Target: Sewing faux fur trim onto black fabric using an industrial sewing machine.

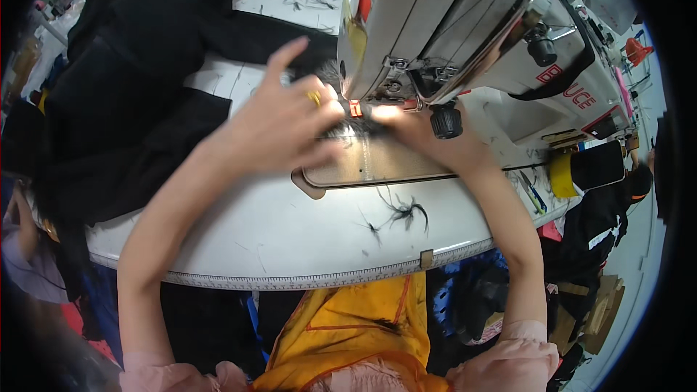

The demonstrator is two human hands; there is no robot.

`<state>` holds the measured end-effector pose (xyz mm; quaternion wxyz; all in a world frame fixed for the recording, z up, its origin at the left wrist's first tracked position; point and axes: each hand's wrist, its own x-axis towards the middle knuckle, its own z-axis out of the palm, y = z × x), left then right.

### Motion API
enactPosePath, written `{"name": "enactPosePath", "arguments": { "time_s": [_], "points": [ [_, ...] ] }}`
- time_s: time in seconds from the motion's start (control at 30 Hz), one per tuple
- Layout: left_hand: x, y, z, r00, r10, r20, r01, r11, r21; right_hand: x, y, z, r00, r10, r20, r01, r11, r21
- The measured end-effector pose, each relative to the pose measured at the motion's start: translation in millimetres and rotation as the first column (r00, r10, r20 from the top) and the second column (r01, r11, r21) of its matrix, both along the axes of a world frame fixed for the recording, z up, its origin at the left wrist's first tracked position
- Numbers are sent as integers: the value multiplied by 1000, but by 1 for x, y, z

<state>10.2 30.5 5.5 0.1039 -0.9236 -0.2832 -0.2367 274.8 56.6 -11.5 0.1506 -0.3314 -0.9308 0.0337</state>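
Note:
A white sewing machine (406,22) stands before me, its lit needle area marked by a small red-orange part (355,108). Black fluffy fabric (330,76) lies under and around the needle. Left of the needle, my left hand (279,120), blurred by motion and wearing a yellow band on one finger, has its fingers apart and one stretched outward. My right hand (435,138) reaches in from the right, its fingertips closed at the fabric's edge beside the needle. The machine head and a black knob (446,121) partly hide it. A large black garment (138,94) is heaped at left.
The white table (312,232) has a measuring tape (290,281) along its curved front edge. Black fluff (406,210) lies on it. At right are small snips (534,192), a yellow roll (563,174) and a black phone-like slab (599,165). Another person's arm (25,225) shows at far left.

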Motion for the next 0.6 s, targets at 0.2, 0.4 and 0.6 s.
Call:
{"name": "enactPosePath", "arguments": {
  "time_s": [0.2, 0.4, 0.6],
  "points": [
    [11, -9, -14, 994, 59, -95, -47, 991, 129, -15, -7, -3, 956, 254, -150, -246, 967, 70],
    [0, 3, -15, 983, -145, -115, 156, 983, 95, -7, 1, -3, 966, 181, -187, -218, 954, -204],
    [-8, 16, -8, 972, 89, -219, -49, 982, 181, -8, 1, 2, 999, -9, -36, 18, 968, 250]
  ]
}}
